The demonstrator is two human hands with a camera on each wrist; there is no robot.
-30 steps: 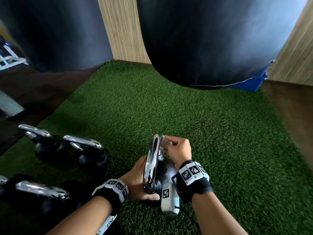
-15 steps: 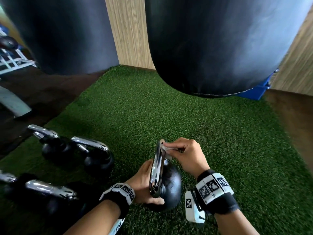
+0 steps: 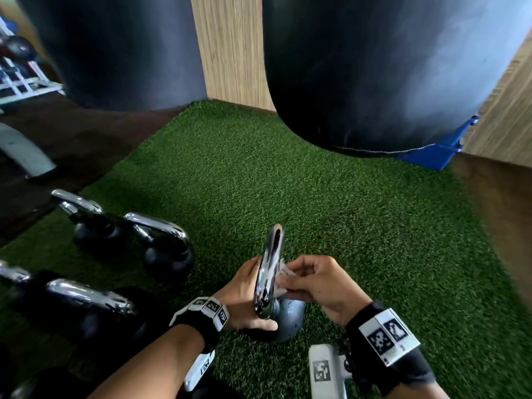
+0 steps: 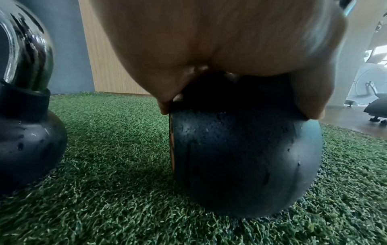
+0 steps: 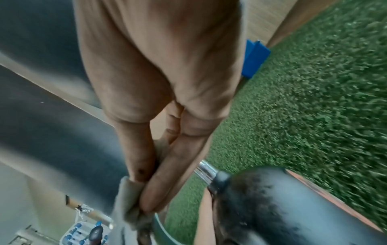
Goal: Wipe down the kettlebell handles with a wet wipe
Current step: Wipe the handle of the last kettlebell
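Note:
A black kettlebell (image 3: 289,315) (image 4: 245,157) with a chrome handle (image 3: 269,269) stands on the green turf in front of me. My left hand (image 3: 244,295) grips the top of its ball on the left side, thumb and fingers curled over it (image 4: 220,54). My right hand (image 3: 313,280) pinches a white wet wipe (image 3: 280,279) (image 5: 127,205) against the right side of the handle, low down near the ball. In the right wrist view the wipe is bunched between thumb and fingers (image 5: 159,182) beside the handle's base (image 5: 206,170).
Three more black kettlebells with chrome handles stand on the left: (image 3: 95,223), (image 3: 164,243), (image 3: 83,303). A large black punching bag (image 3: 374,67) hangs just beyond, another (image 3: 115,47) at the left. A blue object (image 3: 437,151) sits by the wooden wall. Open turf lies to the right.
My right hand has slid the wipe from the top of the handle down its right side towards the ball. The left hand keeps its grip on the kettlebell.

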